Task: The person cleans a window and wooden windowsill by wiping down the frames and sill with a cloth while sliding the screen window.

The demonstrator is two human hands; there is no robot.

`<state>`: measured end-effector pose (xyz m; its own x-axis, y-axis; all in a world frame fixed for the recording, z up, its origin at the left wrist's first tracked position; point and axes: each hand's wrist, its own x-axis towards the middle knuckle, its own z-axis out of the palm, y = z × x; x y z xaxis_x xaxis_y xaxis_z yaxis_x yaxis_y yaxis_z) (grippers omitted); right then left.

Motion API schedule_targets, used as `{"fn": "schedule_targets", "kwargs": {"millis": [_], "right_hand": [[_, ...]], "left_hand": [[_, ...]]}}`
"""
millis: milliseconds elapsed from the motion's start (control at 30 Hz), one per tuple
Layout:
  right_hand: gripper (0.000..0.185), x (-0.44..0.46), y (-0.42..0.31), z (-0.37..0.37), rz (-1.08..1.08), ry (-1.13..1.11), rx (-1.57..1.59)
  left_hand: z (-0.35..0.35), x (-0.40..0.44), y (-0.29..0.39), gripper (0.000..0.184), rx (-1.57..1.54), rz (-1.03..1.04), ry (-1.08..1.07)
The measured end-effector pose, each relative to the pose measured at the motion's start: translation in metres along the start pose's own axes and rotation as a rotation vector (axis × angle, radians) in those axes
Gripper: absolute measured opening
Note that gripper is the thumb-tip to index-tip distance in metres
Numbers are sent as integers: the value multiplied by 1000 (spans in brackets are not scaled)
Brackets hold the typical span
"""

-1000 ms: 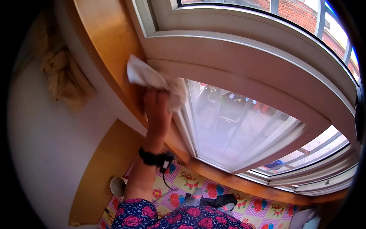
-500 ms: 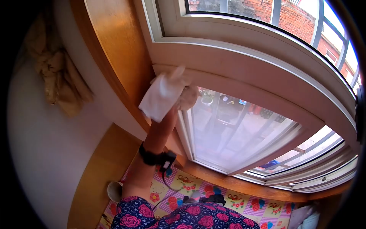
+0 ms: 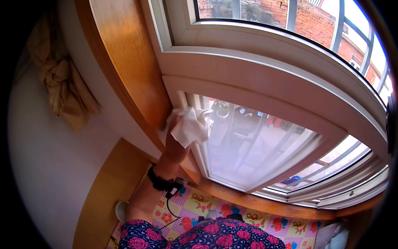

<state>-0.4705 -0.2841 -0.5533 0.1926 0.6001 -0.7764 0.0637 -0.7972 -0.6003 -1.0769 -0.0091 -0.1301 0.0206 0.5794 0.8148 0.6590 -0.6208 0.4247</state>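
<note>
My left hand (image 3: 176,122) reaches up from the lower left to the left side of the white window frame (image 3: 248,66). It holds a white cloth (image 3: 191,128), which covers part of the fingers and hangs loose over the wrist. Motion smears the hand and the cloth's edges. The cloth is at the upright strip of the sash, beside the left edge of the lower glass pane (image 3: 244,145). On my left wrist is a black band (image 3: 159,178) with a small device and a cable. My right hand is out of view.
Wooden trim (image 3: 128,62) lines the window's left side, and a wooden sill (image 3: 232,201) runs below. A knotted beige curtain (image 3: 62,83) hangs at left. Beneath lie a floral-patterned cover (image 3: 203,199) and a pale cup-like object (image 3: 121,211). Metal bars (image 3: 291,16) stand outside.
My left hand and the white cloth have moved down along the left side of the window frame, from its upper corner to beside the glass. The view has shifted slightly.
</note>
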Motion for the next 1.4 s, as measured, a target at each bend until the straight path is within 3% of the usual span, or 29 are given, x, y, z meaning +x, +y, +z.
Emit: {"fn": "schedule_targets", "kwargs": {"millis": [233, 267, 367, 433, 467, 533, 600, 667, 867, 933, 967, 1033, 1100, 1133, 1167, 1233, 1300, 1333, 1367, 1400], "right_hand": [[29, -6, 3, -16, -10, -60, 39], [29, -9, 7, -20, -15, -76, 57], [30, -5, 38, -33, 17, -57, 191], [34, 25, 73, -37, 68, 11, 311], [32, 28, 84, -40, 39, 72, 220], [32, -5, 61, -45, 70, 15, 131], [32, -42, 25, -36, 91, -7, 52], [33, -56, 20, -34, 91, 43, -2], [34, -94, 17, -36, 136, 160, -132], [34, -109, 24, -41, 146, 196, -173], [35, -121, 27, -39, 150, 220, -194], [35, -143, 38, -42, 164, 266, -241], [35, -157, 44, -43, 177, 297, -308], [36, -163, 49, -45, 182, 310, -337], [36, -165, 55, -48, 182, 310, -326], [34, -162, 66, -50, 141, 269, -197], [30, -157, 76, -45, 78, 195, 29], [31, -158, 75, -37, 102, 240, 60], [30, -158, 71, -30, 104, 241, 9], [30, -156, 65, -25, 104, 239, -44]], "left_hand": [[0, 31, -2, 33, 174, 157, 130], [2, 22, -9, 34, 346, 205, 97], [20, -36, -48, 40, 315, -114, -81], [32, -71, -60, 46, 353, 2, -35], [43, -94, -73, 39, 378, 28, 80], [77, -182, -137, 35, -234, -508, 137], [79, -226, -153, 35, -159, -536, 13], [73, -251, -154, 39, 593, -37, -291], [122, -360, -218, 36, 451, -466, -361], [132, -375, -221, 44, 407, -619, -439], [140, -394, -239, 32, 419, -644, -401], [153, -417, -260, 19, 235, -983, -368], [168, -418, -267, 27, -167, -1307, -115], [171, -422, -268, 29, 366, -909, -413], [189, -415, -267, 26, 289, -1206, -167], [203, -407, -263, 24, 126, -1347, -215], [229, -376, -231, 27, 133, -1381, -128], [258, -414, -254, 25, -6, -1481, -153], [264, -408, -224, 23, -208, -1408, -118], [281, -417, -213, 24, -225, -1529, -165]]}}
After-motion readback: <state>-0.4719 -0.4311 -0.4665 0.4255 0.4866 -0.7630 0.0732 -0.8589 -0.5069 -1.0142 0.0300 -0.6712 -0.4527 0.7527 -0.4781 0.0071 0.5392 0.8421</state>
